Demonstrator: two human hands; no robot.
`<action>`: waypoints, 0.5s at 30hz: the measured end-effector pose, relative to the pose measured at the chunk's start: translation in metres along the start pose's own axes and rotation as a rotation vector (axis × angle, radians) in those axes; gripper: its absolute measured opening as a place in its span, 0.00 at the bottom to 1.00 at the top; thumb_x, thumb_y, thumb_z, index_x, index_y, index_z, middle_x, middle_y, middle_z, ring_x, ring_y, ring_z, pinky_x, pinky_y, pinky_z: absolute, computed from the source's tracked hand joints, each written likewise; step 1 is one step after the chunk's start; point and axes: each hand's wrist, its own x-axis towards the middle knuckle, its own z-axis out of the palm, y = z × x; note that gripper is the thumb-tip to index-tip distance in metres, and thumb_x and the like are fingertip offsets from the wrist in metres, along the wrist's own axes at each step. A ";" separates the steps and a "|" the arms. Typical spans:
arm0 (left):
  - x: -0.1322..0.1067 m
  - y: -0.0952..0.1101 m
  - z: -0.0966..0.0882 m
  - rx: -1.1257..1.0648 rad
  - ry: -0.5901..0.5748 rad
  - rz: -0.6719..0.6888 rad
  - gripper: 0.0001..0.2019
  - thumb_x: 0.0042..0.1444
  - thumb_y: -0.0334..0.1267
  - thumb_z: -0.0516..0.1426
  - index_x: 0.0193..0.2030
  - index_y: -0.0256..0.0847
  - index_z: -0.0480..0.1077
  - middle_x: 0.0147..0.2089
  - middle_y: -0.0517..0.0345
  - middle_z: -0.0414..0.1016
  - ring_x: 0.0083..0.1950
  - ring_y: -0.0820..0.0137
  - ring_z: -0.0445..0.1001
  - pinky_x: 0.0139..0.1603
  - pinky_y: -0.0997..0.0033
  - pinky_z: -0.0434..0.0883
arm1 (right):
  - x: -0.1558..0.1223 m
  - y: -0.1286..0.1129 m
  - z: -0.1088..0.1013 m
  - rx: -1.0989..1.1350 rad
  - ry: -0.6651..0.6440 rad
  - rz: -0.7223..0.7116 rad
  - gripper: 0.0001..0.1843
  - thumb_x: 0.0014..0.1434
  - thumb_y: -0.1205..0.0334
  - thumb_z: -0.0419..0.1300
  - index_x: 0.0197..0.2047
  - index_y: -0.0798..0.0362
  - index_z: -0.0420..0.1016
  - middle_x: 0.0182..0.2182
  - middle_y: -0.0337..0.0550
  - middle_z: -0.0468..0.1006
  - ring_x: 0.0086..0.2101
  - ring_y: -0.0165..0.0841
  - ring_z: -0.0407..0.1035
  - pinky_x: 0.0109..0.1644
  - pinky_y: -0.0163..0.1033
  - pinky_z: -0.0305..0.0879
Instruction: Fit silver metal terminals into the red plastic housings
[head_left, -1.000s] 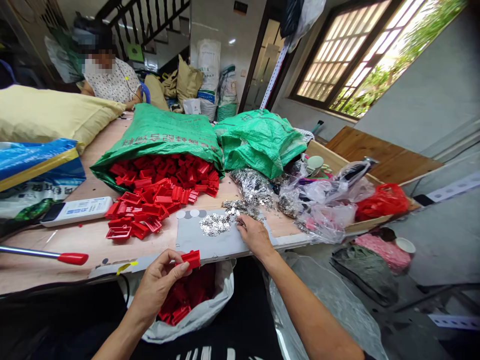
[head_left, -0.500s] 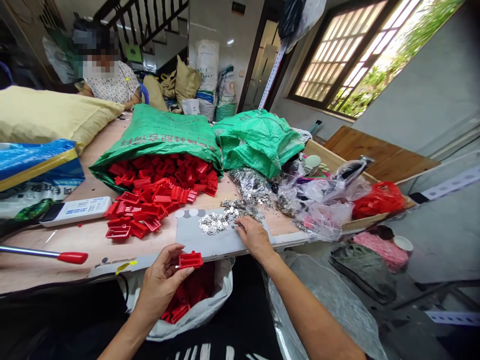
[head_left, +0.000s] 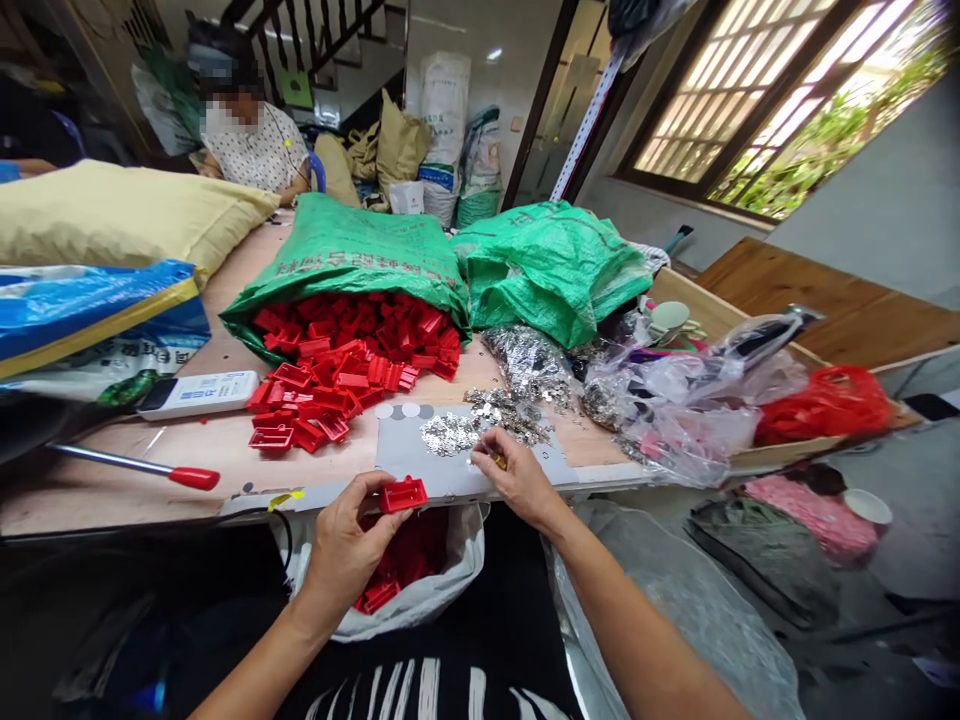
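My left hand pinches a small red plastic piece just over the table's front edge, above a white bag of the same red pieces in my lap. My right hand rests on a grey sheet, fingertips pinched on a small metal part beside a heap of shiny metal bits. More red pieces spill from a green sack onto the wooden table.
A second green sack, clear plastic bags and a red bag crowd the right side. A remote, a red-tipped rod, blue and yellow sacks lie left. A person sits at the far end.
My left hand turned the red piece and brought it nearer the table edge. My right hand drew back from the metal heap with something small pinched. The view shifted slightly.
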 end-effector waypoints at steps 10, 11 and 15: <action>0.000 0.003 0.006 0.170 0.026 0.218 0.09 0.53 0.34 0.58 0.42 0.43 0.68 0.38 0.56 0.76 0.36 0.67 0.77 0.38 0.68 0.74 | -0.020 -0.045 0.044 0.040 -0.011 -0.149 0.01 0.57 0.67 0.58 0.34 0.51 0.69 0.30 0.39 0.73 0.31 0.30 0.67 0.36 0.33 0.61; 0.000 0.002 0.006 0.175 0.028 0.237 0.09 0.53 0.33 0.58 0.42 0.43 0.68 0.38 0.56 0.76 0.37 0.67 0.77 0.39 0.68 0.74 | -0.021 -0.045 0.047 0.018 -0.012 -0.169 0.02 0.57 0.68 0.57 0.34 0.51 0.69 0.30 0.40 0.73 0.32 0.31 0.67 0.36 0.34 0.61; -0.001 0.000 0.006 0.189 0.040 0.299 0.10 0.52 0.29 0.56 0.42 0.43 0.69 0.38 0.56 0.75 0.39 0.67 0.75 0.40 0.68 0.73 | -0.024 -0.041 0.054 -0.019 -0.041 -0.212 0.05 0.58 0.70 0.56 0.36 0.51 0.70 0.30 0.40 0.72 0.32 0.31 0.67 0.37 0.34 0.61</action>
